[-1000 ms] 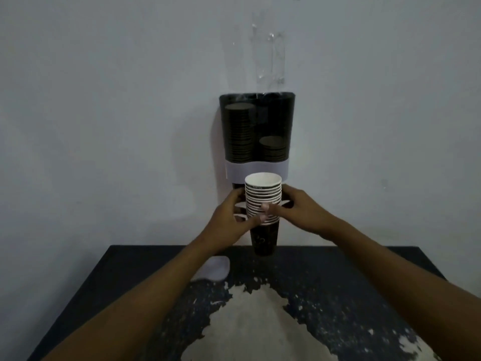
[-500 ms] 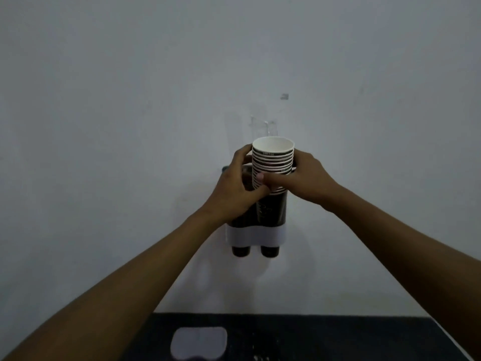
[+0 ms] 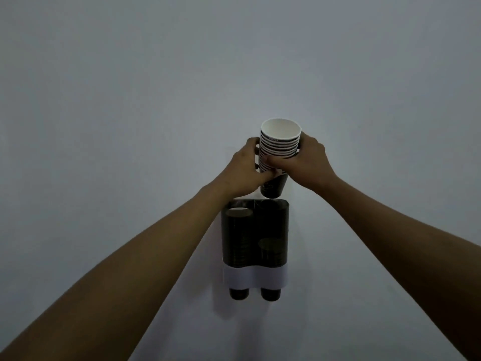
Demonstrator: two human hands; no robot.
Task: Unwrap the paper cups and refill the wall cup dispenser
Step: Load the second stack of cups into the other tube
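Plain grey-white wall (image 3: 130, 100) fills the background, dimly lit, with the wall cup dispenser (image 3: 255, 233) fixed to it as the only fitting in view.

Position of the task's thing: the stack of paper cups (image 3: 279, 152) is held directly above the dispenser, its foot just clear of the dispenser's top edge and not yet entered. The stack's long axis is seen to run near vertical, mouth up, and is set over the right-hand of the 2 tubes. That tube is judged the target, since its cups reach only partway up, while the left-hand tube is filled almost to the top. The coming move is therefore judged to be a straight descent along the stack's own axis into the right tube's opening.

Grip: the left hand (image 3: 243, 169) is wrapped around the stack's left side, fingers curled behind it and thumb across the front. The right hand (image 3: 307, 162) is clasped on the right side, thumb laid across the rim bands. Both hands are level with the middle of the stack and neither is clearly nearer the dispenser.

Appearance: white interior at the open top cup, black-and-white striping formed by about 10 nested rims, dark outer wall at the lowest cup. No wrapper can be made out on the stack. 1 dark cup base is seen protruding below the dispenser's white collar (image 3: 255, 280) under each tube.
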